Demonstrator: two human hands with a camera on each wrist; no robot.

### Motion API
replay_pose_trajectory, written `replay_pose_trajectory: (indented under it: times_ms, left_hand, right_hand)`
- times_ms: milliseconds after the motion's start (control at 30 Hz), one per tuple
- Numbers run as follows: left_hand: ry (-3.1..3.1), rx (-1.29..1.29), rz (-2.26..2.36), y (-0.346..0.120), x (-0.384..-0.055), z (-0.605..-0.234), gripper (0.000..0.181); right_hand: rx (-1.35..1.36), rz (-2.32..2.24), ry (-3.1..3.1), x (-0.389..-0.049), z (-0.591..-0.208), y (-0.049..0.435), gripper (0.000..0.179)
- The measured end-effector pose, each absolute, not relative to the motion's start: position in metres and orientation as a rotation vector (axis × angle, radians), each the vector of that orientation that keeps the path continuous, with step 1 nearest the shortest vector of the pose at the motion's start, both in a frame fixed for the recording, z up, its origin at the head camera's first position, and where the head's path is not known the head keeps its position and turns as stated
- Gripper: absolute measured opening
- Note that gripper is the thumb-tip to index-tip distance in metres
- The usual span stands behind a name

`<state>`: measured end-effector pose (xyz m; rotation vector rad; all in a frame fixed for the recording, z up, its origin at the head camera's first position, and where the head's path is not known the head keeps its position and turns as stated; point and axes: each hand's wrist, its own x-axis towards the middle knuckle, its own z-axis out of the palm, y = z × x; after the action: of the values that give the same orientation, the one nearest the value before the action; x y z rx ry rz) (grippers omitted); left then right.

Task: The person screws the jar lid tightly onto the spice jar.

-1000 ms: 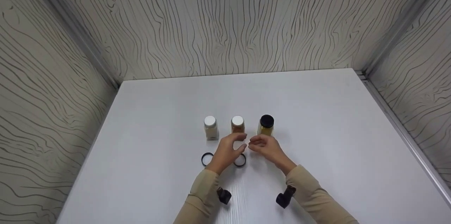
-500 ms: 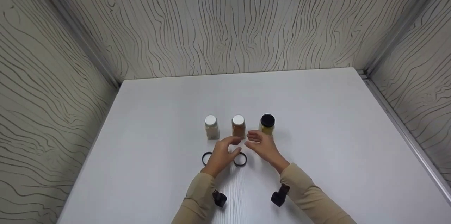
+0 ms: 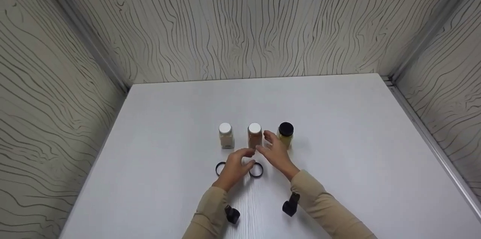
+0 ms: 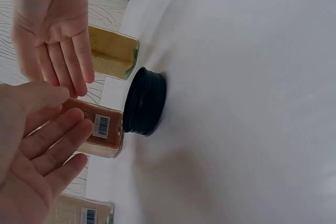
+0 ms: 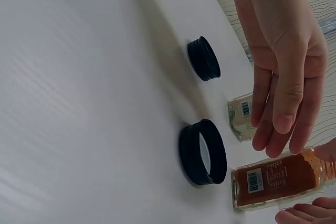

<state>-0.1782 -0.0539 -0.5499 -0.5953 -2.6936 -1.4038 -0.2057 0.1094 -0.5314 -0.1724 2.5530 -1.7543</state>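
A square glass bottle of orange-brown powder (image 3: 254,139) with a white cap stands upright in the middle of a row. My right hand (image 3: 277,153) reaches in at its right front, thumb and fingers parted. In the right wrist view, the right fingertips (image 5: 310,212) and thumb lie on either side of this bottle's upper part. My left hand (image 3: 233,167) hovers in front of the bottle, fingers bent loosely with nothing between them. Beneath and beside it, a black ring (image 3: 256,176) lies on the table; a second black ring (image 3: 217,169) is partly hidden by that hand.
Left in the row stands a bottle of pale beige powder (image 3: 227,140) with a white cap. On the right is a yellow-filled bottle (image 3: 286,140) with a black cap, close to my right hand. The white table (image 3: 169,126) ends at wood-patterned walls (image 3: 240,24).
My right hand has moved left and forward to the middle bottle, its fingers spreading apart. My left hand has drawn back slightly to the left, uncovering more of that bottle.
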Motion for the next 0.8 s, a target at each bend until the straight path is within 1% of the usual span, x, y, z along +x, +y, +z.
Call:
replay_pose_trajectory:
  times_ms: [167, 567, 800]
  left_hand:
    - [-2.673, -0.614, -1.399, -0.054, -0.176, -0.551, 0.026]
    - [-2.727, -0.561, -1.419, -0.055, -0.177, -0.543, 0.027]
    - [-2.817, -0.57, -1.432, -0.057, -0.178, -0.542, 0.032]
  right_hand:
    - [-0.184, -1.776, 2.571, -0.211, -0.534, 0.105, 0.06]
    - [-0.235, -1.798, 2.539, -0.223, -0.538, 0.103, 0.061]
    - [-0.297, -1.826, 2.492, -0.232, -0.541, 0.105, 0.063]
